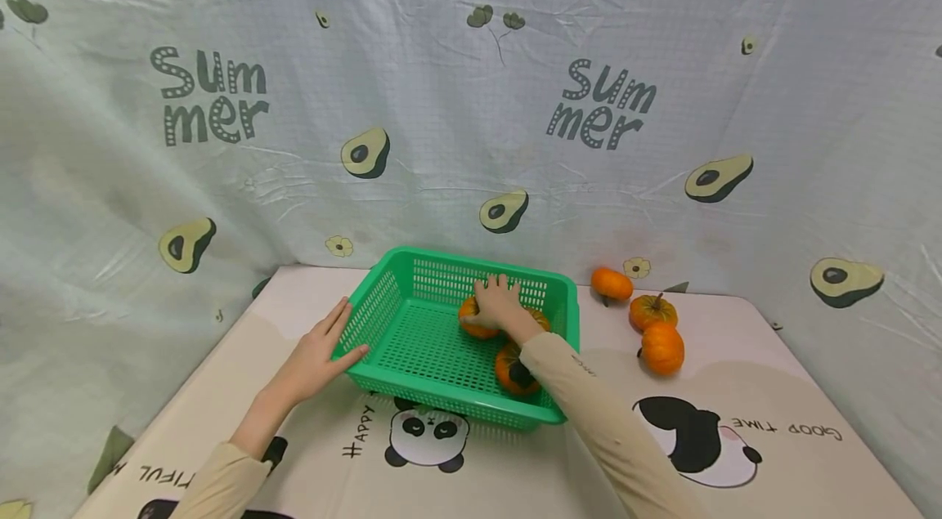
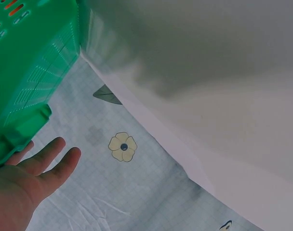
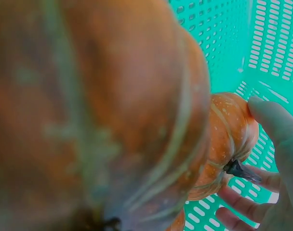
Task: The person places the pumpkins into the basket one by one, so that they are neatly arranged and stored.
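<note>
A green mesh basket (image 1: 441, 398) holds orange pumpkins on its right side. My right hand (image 1: 503, 308) reaches in and grips one pumpkin (image 1: 478, 331). In the right wrist view, the thumb of that hand (image 3: 284, 163) lies on the pumpkin (image 3: 228, 125), with fingers around its side by the dark stem; a larger, blurred pumpkin (image 3: 113, 96) fills the left. At the basket's left side, my left hand (image 1: 312, 360) touches the rim with extended, spread fingers. The left wrist view shows this hand (image 2: 31, 180) against the basket edge (image 2: 23, 137).
Right of the basket, several items stand on the table (image 1: 736, 364): an orange pumpkin (image 1: 612, 284) at the back, a stemmed pumpkin (image 1: 652, 312) and another pumpkin (image 1: 663, 349) touching it. A patterned cloth (image 1: 441, 94) hangs behind the table.
</note>
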The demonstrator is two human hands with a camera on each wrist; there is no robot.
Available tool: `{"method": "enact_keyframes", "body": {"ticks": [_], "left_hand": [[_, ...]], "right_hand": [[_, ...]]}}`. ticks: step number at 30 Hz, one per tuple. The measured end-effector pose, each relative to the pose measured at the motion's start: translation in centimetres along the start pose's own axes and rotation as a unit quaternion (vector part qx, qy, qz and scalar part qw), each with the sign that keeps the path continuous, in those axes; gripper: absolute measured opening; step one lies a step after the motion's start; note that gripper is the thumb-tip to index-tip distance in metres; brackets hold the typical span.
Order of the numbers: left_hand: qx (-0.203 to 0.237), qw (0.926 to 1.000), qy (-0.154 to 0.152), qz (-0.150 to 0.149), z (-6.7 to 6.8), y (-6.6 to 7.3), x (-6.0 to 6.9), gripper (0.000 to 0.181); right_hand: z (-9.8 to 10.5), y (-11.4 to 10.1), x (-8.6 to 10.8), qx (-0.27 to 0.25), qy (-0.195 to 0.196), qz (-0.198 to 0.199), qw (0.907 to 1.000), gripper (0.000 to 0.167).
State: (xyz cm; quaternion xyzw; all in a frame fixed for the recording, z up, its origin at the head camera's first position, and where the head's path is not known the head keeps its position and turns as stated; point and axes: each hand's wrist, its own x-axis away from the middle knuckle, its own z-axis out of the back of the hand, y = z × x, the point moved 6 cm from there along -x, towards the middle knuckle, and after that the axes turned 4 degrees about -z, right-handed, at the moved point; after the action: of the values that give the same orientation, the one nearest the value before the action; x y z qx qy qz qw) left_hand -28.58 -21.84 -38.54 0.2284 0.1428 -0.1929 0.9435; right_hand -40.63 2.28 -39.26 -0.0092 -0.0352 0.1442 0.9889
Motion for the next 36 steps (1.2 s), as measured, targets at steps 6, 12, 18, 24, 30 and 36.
{"method": "enact_keyframes", "body": {"ticks": [6,12,18,24,30,36], "left_hand": [[0.002,1.0,-0.001,-0.001,0.0,-0.1,-0.1,0.077],[0.005,1.0,-0.006,0.001,0.0,-0.1,-0.2,0.077],[0.004,1.0,-0.005,-0.002,0.1,0.1,-0.1,0.076],[0.006,1.0,-0.004,-0.003,0.1,0.2,0.0,0.075],[0.003,1.0,-0.001,-0.005,0.2,0.3,0.0,0.075],[0.0,1.0,-0.003,-0.003,0.1,0.2,0.0,0.075]], "right_hand": [[0.0,-0.1,-0.1,-0.007,-0.002,0.011,0.9999,0.06],[0.3,0.1,-0.1,-0.013,-0.007,0.012,0.9998,0.054],[0.5,0.0,0.1,-0.015,-0.013,0.025,0.9995,0.05],[0.3,-0.2,0.5,-0.006,-0.017,0.038,0.9991,0.052],[0.1,0.2,0.3,-0.022,-0.037,0.018,0.9989,0.053],[1.5,0.0,0.6,-0.003,0.01,0.025,0.9996,0.056]]}}
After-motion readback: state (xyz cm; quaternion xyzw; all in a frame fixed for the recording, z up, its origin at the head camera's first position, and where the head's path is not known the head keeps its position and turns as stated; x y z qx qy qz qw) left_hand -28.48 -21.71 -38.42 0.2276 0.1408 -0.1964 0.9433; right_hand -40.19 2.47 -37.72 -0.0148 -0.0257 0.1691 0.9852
